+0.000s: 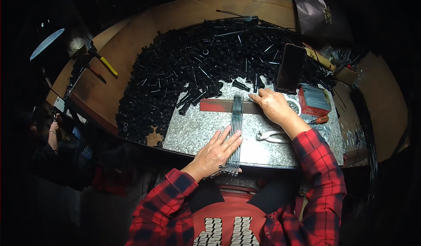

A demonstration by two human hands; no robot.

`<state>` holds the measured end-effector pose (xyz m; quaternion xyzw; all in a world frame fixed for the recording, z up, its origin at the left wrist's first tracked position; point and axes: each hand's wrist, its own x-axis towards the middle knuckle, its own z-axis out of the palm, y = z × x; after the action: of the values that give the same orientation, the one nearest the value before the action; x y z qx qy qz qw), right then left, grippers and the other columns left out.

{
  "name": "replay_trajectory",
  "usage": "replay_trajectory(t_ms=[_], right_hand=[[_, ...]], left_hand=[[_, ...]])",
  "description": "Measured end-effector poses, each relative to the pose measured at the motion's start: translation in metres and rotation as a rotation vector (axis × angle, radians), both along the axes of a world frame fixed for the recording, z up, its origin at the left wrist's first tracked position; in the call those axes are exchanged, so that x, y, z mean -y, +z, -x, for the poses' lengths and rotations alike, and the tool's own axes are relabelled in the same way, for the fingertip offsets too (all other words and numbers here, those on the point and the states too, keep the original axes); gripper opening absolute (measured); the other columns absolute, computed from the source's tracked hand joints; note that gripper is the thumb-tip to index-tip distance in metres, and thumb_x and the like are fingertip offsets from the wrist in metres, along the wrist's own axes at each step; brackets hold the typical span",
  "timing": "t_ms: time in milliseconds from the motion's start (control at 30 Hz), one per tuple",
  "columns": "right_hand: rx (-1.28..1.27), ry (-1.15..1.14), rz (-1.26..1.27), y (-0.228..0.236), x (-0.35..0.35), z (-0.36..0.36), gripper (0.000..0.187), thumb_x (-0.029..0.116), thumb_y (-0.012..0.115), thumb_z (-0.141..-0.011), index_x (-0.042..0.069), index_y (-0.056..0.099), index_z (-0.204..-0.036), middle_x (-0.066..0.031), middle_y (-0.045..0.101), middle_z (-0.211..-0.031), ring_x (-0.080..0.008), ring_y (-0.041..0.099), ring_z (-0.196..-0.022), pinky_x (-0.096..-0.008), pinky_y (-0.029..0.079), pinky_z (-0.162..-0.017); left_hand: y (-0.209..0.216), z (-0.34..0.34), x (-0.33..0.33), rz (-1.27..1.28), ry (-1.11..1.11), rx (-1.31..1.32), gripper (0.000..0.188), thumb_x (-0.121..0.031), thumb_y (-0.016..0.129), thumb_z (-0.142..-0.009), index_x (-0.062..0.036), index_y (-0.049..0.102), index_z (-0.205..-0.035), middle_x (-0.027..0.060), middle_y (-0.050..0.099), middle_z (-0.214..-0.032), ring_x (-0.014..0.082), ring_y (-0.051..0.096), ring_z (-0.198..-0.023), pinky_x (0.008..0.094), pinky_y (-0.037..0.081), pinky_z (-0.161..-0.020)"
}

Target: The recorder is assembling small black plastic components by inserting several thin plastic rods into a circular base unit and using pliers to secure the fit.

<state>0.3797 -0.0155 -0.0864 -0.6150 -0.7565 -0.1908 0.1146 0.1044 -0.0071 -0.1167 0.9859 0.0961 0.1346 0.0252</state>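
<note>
A bundle of thin dark metal rods (237,114) lies across a long flat bar (215,105), red at its left end, on a speckled grey slab. My left hand (215,153) rests over the near part of the bundle with its fingers stretched across it. What seems to be its thumb tip shows beneath the rods, by the slab's front edge. Just right of the far end of the rods, my right hand (274,105) has its fingertips pressed together above the bar. Anything between them is too small to make out. Pincers (272,136) with pale handles lie nearby.
Black tubular parts (188,61) are heaped behind the slab. A phone (290,68) stands upright near a red box (315,107) of thin rods, a white ring-shaped rim (296,104) and an orange-handled tool (319,120). Yellow-handled pliers (107,65) hang left. Another person's hand (53,126) shows far left.
</note>
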Motion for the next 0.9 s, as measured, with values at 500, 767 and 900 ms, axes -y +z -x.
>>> replay_trajectory(t_ms=[500,767,900], right_hand=[[-0.040,-0.012,0.036,0.0026,0.0003,-0.0008,0.031,0.009,0.050,-0.083,0.009,0.064,-0.111,-0.0093,0.059,-0.088,-0.0239,0.060,-0.085,-0.0348,0.052,-0.069],[-0.071,0.009,0.024,0.0004,-0.0002,-0.0016,0.030,0.009,0.051,-0.083,0.009,0.064,-0.110,-0.0091,0.059,-0.089,-0.0243,0.060,-0.088,-0.0355,0.052,-0.071],[-0.073,0.020,0.019,0.0016,0.0001,-0.0003,0.030,0.009,0.051,-0.083,0.010,0.063,-0.111,-0.0087,0.059,-0.090,-0.0241,0.060,-0.087,-0.0357,0.052,-0.071]], left_hand=[[0.0034,-0.0014,0.0006,0.013,-0.008,0.003,0.059,-0.029,0.051,-0.089,0.0002,0.039,-0.138,0.0163,0.036,-0.145,0.0388,0.031,-0.135,0.0493,0.029,-0.108],[0.0076,-0.0020,0.0018,0.034,-0.021,0.036,0.076,-0.054,0.053,-0.084,-0.0008,0.041,-0.137,0.0176,0.036,-0.144,0.0401,0.031,-0.134,0.0505,0.031,-0.106],[0.0035,-0.0019,0.0010,-0.008,-0.018,0.026,0.074,-0.053,0.053,-0.084,-0.0032,0.042,-0.137,0.0170,0.037,-0.144,0.0399,0.031,-0.133,0.0505,0.031,-0.106]])
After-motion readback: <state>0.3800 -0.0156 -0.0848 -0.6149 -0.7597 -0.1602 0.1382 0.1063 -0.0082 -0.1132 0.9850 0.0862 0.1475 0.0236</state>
